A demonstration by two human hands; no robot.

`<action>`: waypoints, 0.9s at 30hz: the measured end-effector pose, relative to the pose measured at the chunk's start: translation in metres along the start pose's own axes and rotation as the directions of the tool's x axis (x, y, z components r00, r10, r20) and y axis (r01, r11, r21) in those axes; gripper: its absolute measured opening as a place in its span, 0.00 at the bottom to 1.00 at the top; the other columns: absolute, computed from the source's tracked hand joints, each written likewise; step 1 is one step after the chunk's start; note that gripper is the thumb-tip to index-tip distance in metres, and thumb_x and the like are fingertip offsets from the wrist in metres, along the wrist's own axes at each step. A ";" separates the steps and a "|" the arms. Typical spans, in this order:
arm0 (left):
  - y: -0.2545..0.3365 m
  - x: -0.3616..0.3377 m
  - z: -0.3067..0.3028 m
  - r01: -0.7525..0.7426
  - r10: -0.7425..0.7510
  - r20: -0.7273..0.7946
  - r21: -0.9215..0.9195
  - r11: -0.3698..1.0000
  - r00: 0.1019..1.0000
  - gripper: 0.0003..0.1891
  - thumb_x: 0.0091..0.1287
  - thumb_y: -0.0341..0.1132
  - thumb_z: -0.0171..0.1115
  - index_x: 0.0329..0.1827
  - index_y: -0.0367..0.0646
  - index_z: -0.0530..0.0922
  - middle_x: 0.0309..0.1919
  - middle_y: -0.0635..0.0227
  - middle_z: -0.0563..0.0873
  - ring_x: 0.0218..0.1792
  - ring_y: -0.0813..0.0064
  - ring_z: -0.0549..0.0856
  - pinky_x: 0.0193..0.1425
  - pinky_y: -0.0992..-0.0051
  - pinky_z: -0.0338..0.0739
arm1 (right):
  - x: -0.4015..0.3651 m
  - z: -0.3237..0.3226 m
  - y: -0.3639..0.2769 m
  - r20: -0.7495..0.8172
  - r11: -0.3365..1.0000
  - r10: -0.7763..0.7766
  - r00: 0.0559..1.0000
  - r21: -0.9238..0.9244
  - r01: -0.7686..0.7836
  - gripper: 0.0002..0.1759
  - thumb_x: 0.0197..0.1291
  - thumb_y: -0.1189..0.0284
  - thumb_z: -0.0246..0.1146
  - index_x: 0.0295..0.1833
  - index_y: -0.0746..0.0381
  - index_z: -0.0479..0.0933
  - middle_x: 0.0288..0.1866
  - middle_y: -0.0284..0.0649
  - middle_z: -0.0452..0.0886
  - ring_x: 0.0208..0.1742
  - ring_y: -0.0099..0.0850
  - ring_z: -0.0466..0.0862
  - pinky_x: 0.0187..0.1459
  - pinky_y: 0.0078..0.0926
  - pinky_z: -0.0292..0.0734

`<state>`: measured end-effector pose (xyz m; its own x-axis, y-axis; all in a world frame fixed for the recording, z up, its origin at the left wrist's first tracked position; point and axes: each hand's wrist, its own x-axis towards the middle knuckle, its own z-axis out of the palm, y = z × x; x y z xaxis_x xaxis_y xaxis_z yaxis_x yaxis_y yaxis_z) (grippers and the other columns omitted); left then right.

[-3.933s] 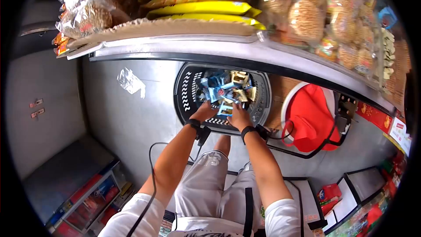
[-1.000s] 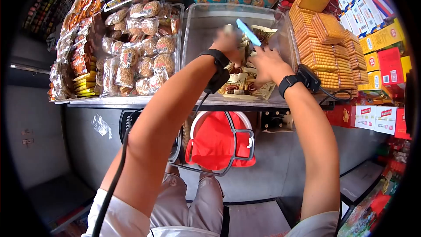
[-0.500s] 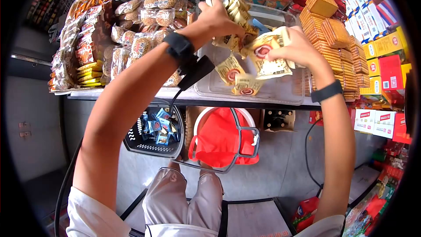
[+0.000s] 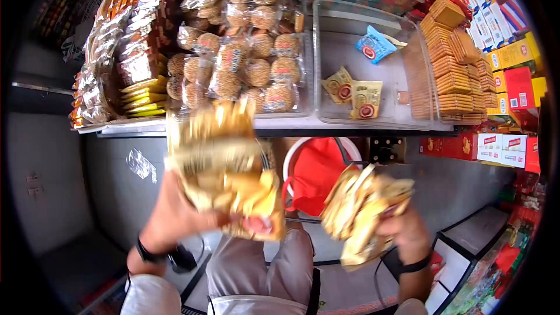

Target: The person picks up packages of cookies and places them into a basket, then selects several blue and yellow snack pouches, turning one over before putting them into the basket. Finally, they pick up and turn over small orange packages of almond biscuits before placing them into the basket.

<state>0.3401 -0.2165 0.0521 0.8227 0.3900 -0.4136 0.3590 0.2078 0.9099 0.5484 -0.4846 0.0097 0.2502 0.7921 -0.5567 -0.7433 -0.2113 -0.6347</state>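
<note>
My left hand [image 4: 184,207] is closed round a thick bunch of gold snack packets [image 4: 233,181], blurred by motion, in front of the shelf edge. Another bunch of gold snack packets [image 4: 364,210] is gripped in my right hand [image 4: 405,230], low on the right above the floor. Behind them, the clear plastic bin [image 4: 402,114] on the shelf holds two gold packets [image 4: 366,99] near its front and a blue packet [image 4: 376,45] toward the back.
Left of the bin, a clear tray holds bagged sesame cakes [image 4: 256,73]. Stacked biscuit packs [image 4: 455,76] stand to its right. Under the shelf are a red bag [image 4: 318,175] in a white bucket and a box of bottles [image 4: 385,150]. The black basket is mostly hidden behind my left bunch.
Both hands have come out of the bin with gold packets and moved down toward my body, spreading apart. Two gold packets and the blue one stay in the bin. The view has shifted slightly.
</note>
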 end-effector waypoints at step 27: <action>-0.579 0.001 -0.181 0.469 -0.425 -0.296 0.097 0.878 0.855 0.16 0.57 0.41 0.68 0.46 0.46 0.77 0.32 0.70 0.82 0.31 0.75 0.82 0.30 0.68 0.78 | 0.292 0.046 0.471 -0.242 0.613 -0.028 0.970 -0.771 -0.175 0.15 0.53 0.69 0.64 0.45 0.66 0.76 0.36 0.47 0.83 0.39 0.34 0.85 0.40 0.32 0.78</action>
<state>0.0530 -0.1742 -0.4806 0.4208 0.5111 -0.7495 0.7439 0.2785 0.6075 0.2426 -0.3264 -0.4271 0.4137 0.6353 -0.6521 -0.0209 -0.7094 -0.7045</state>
